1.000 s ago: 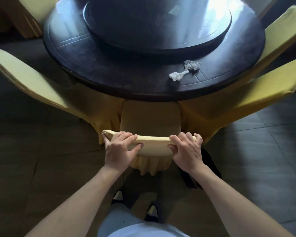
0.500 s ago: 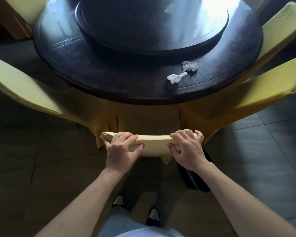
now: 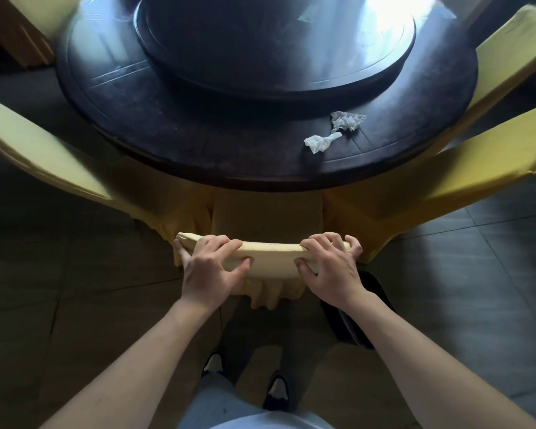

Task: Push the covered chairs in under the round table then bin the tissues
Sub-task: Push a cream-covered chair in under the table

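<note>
Both hands grip the top rail of the yellow fabric-covered chair (image 3: 268, 258) nearest the person: the left hand (image 3: 212, 267) has its fingers curled over the far side and its thumb on the near face, and the right hand (image 3: 330, 267) holds the same way toward the rail's right end. The seat of this chair already sits partly under the near edge of the round dark wooden desk (image 3: 198, 144), between a covered chair on the left (image 3: 44, 150) and a covered chair on the right (image 3: 461, 168), both of which angle outward.

To do this push well, I would keep the two hands level and press evenly, so the chair runs straight into the gap and its skirt does not drag against the neighbours. Stopping as the backrest nears the desk edge should spare the fingers.

Two crumpled white tissues (image 3: 334, 131) lie on the desk's outer ring to the right, near the raised dark turntable (image 3: 276, 48). A dark bin-like object (image 3: 353, 317) stands on the tiled floor just right of the chair, though I cannot tell for sure what it is.
</note>
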